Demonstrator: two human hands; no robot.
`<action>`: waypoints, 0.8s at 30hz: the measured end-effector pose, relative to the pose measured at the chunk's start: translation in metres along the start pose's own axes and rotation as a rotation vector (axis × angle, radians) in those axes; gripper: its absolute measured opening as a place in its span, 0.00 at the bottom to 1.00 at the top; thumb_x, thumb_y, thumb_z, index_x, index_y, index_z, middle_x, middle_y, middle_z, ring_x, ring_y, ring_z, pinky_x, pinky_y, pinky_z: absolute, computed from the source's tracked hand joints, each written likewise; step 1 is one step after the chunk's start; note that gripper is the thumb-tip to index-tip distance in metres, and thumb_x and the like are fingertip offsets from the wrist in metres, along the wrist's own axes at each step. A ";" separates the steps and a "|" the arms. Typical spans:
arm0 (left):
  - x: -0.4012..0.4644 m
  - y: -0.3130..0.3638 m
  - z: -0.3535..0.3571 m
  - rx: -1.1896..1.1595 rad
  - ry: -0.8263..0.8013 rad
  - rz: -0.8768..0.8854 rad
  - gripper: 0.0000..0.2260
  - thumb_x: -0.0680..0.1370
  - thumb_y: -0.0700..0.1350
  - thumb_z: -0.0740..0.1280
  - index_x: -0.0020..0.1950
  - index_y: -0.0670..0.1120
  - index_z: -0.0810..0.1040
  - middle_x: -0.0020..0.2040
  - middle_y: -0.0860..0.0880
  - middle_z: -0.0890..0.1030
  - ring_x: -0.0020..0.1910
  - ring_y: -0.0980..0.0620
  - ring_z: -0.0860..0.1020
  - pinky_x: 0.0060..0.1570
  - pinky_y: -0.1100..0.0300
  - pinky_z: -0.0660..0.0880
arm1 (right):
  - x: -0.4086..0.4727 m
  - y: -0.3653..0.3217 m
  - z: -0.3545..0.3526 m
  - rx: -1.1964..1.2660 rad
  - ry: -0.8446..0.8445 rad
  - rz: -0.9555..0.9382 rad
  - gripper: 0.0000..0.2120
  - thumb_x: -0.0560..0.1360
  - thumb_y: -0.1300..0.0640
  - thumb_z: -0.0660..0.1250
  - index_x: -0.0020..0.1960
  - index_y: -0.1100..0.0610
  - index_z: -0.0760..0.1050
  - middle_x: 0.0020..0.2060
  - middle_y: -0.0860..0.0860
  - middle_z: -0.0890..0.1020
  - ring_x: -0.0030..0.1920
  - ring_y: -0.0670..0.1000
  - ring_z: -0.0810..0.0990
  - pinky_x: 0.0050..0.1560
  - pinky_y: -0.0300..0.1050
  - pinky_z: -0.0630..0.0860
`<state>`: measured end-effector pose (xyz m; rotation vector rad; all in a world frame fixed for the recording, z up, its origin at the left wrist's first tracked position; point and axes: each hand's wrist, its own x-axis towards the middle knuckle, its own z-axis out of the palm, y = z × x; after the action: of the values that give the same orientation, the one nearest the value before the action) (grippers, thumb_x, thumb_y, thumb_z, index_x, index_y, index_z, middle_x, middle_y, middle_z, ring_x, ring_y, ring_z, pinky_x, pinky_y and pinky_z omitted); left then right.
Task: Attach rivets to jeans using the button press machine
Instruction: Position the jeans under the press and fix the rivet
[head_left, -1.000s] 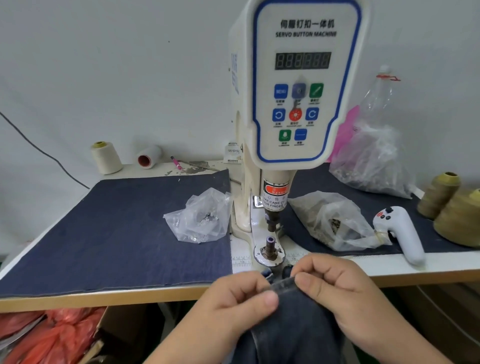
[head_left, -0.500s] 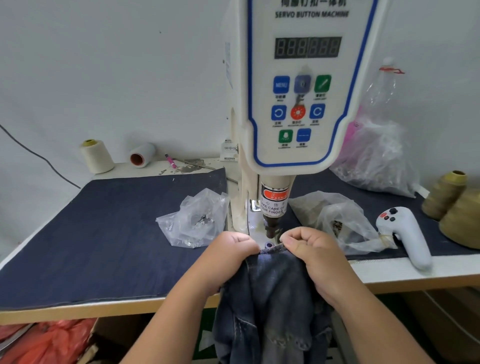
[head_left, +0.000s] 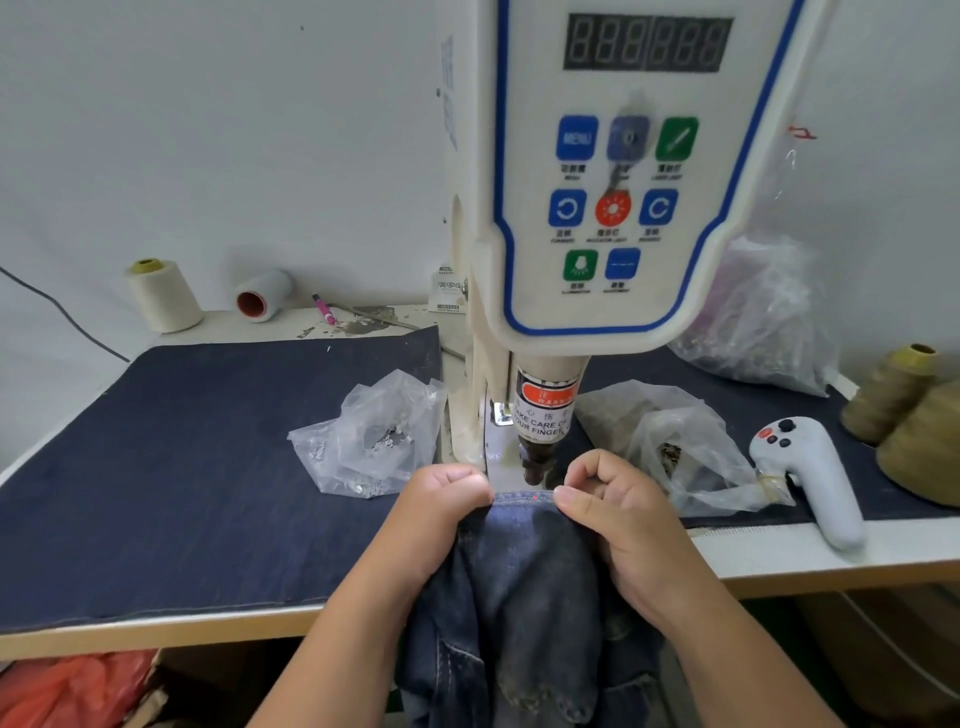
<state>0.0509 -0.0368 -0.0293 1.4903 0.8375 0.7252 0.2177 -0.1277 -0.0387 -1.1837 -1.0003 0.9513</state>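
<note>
Both hands have carried the jeans (head_left: 519, 571) forward since a second ago, so the hem now lies under the press head (head_left: 537, 462) of the machine (head_left: 613, 208). Left hand (head_left: 441, 499) and right hand (head_left: 608, 499) each pinch the denim edge with curled fingers, a short stretch of hem taut between them and a red light dot on it. The punch hangs just beyond the knuckles, close to the right fingers (head_left: 587, 470). Should the press fire while they sit this near, a fingertip could be caught; slack or skewed cloth would likely set the rivet off its mark.
</note>
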 end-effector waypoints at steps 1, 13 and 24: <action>0.000 0.001 0.000 0.000 -0.002 0.004 0.17 0.65 0.46 0.65 0.34 0.35 0.61 0.34 0.44 0.57 0.33 0.54 0.57 0.32 0.59 0.56 | -0.001 0.000 -0.001 0.064 -0.013 0.017 0.05 0.65 0.54 0.72 0.37 0.50 0.76 0.31 0.52 0.75 0.34 0.50 0.70 0.36 0.42 0.68; -0.003 0.006 -0.003 -0.011 -0.105 -0.093 0.20 0.65 0.51 0.67 0.37 0.36 0.63 0.36 0.43 0.60 0.35 0.48 0.60 0.38 0.54 0.59 | -0.005 0.003 -0.010 0.287 -0.033 0.036 0.09 0.68 0.67 0.70 0.37 0.55 0.74 0.31 0.55 0.73 0.32 0.50 0.71 0.34 0.42 0.69; -0.003 0.007 -0.001 -0.027 -0.088 -0.094 0.13 0.66 0.48 0.67 0.36 0.41 0.69 0.37 0.43 0.62 0.37 0.49 0.62 0.38 0.54 0.60 | 0.003 0.009 -0.010 0.326 0.002 0.008 0.09 0.66 0.66 0.68 0.34 0.53 0.74 0.30 0.52 0.75 0.31 0.47 0.74 0.33 0.37 0.74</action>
<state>0.0490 -0.0388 -0.0220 1.4387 0.8220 0.5945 0.2271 -0.1263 -0.0484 -0.9162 -0.8027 1.0732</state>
